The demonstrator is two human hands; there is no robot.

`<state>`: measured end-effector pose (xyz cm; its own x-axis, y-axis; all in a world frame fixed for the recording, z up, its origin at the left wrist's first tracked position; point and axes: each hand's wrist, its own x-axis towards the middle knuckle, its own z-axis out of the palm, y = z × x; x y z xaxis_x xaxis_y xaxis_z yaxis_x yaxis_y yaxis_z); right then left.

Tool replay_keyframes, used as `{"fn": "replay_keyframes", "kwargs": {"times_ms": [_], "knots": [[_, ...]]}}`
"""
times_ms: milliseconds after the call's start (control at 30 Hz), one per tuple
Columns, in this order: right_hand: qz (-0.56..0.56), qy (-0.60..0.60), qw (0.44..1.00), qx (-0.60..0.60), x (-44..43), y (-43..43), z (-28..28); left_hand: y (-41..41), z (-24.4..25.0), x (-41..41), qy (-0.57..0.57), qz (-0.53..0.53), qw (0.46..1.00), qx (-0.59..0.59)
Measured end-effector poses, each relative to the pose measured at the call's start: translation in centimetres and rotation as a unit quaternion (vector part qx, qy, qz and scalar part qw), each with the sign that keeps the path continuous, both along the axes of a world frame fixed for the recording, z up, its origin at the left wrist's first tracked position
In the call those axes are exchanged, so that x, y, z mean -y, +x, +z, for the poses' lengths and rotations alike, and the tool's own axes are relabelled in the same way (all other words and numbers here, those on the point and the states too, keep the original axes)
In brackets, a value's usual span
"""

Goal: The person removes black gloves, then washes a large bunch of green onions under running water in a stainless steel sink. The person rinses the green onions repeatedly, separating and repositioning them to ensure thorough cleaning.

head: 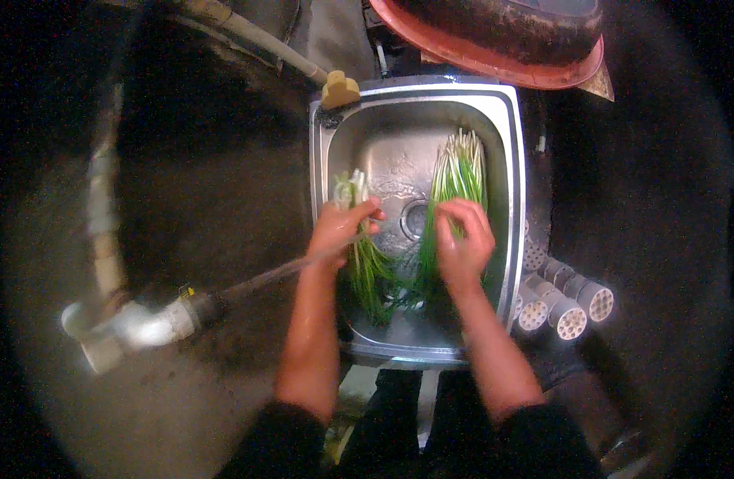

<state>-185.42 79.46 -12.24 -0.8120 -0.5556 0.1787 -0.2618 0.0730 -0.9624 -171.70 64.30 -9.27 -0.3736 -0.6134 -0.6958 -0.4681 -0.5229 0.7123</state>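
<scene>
My left hand [334,230] grips a small bunch of garlic chives or similar greens [370,272] on the left side of the stainless steel sink [517,179]. Its pale ends stick up past my thumb, while the green leaves hang down into the basin. Along the right wall lies a larger bunch [460,167], white ends pointing away from me. Over its leaves is my right hand [467,239], fingers curled and thumb close to the forefinger. Whether a stalk is pinched there is hidden. A water stream [271,274] runs in from the left, reaching my left hand.
A white plastic pipe spout [157,323] stands at the left. On the sink's far left corner sit a yellow sponge [341,91] and a dark scouring pad [329,118]. A red basin [522,75] is beyond the sink. Honeycomb briquettes [570,323] lie at its right. The drain [416,220] shows between the bunches.
</scene>
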Motion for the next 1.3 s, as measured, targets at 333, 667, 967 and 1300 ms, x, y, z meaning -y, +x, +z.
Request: {"fn": "replay_keyframes", "kwargs": {"times_ms": [333,667,967,1300], "knots": [[0.086,-0.056,0.992,-0.079,-1.5,3.9,0.3,-1.0,-0.5,-2.0,0.113,0.028,0.981,-0.157],[0.053,-0.097,0.985,-0.133,1.6,3.7,0.8,-1.0,1.0,-3.3,0.11,0.067,0.977,-0.173],[0.035,-0.042,0.999,0.003,-0.8,5.6,0.6,-0.1,0.0,-2.4,0.056,0.133,0.97,-0.196],[0.021,0.033,0.999,0.009,-1.1,3.8,-1.7,0.4,-0.2,-2.3,0.038,0.159,0.966,-0.201]]}}
